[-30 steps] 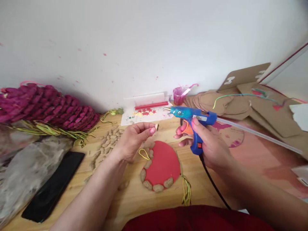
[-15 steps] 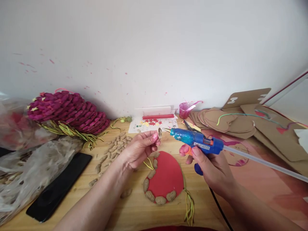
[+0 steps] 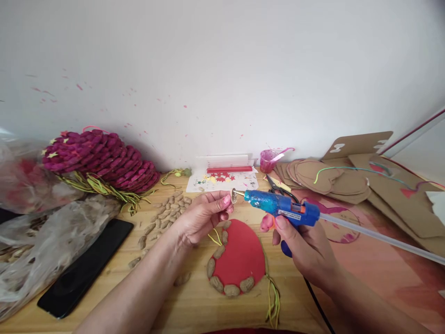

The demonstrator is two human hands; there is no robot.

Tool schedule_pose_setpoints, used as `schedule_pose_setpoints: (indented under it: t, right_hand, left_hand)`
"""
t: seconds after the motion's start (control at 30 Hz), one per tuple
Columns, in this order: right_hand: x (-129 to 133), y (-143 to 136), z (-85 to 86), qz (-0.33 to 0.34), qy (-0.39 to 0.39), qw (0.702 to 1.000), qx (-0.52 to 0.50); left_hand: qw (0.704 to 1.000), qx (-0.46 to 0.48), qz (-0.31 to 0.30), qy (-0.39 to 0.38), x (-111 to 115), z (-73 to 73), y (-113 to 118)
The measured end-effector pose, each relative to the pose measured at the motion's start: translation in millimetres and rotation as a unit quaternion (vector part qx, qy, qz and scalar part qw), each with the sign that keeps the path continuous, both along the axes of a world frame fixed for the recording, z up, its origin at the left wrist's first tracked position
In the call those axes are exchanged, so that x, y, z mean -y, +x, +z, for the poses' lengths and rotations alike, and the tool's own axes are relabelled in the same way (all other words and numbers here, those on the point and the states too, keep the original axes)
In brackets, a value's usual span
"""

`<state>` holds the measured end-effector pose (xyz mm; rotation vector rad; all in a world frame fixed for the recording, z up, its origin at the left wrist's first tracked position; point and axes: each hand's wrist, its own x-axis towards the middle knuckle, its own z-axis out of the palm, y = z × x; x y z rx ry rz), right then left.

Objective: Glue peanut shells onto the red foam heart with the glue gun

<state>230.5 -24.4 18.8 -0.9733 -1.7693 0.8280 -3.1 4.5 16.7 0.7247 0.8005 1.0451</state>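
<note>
Between thumb and fingers, my left hand [image 3: 208,211] pinches a peanut shell [image 3: 233,196], its hollow side turned to the right. My right hand [image 3: 304,248] grips a blue hot glue gun [image 3: 271,204], fingers around its orange trigger. The metal nozzle meets the shell, with a long clear glue stick [image 3: 378,236] jutting from the back. Below both hands lies a red heart-shaped piece [image 3: 241,255] with several peanut shells [image 3: 216,284] along its left and lower edge. Yellow-green yarn [image 3: 273,301] hangs from its lower right side.
Loose peanut shells [image 3: 167,213] lie left of the heart. A black phone [image 3: 86,269], plastic bags [image 3: 55,246] and a stack of magenta shell-covered pieces [image 3: 104,157] stand further left. Behind are paper stars [image 3: 224,177] and a plastic cup [image 3: 267,160]; cardboard shapes [image 3: 313,174] lie right.
The glue gun has moved slightly left and dipped, bringing its nozzle from just beside the peanut shell to contact with it. My left hand has barely moved.
</note>
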Motion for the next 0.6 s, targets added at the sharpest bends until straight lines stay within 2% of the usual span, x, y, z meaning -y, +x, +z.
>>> schedule_pose_setpoints:
  t: [0.6]
  right_hand:
    - [0.5,2.2,-2.9,-0.009,-0.018,1.000,0.008]
  left_hand:
    - [1.000,-0.010,-0.003,0.003,-0.5,-2.1,-0.8]
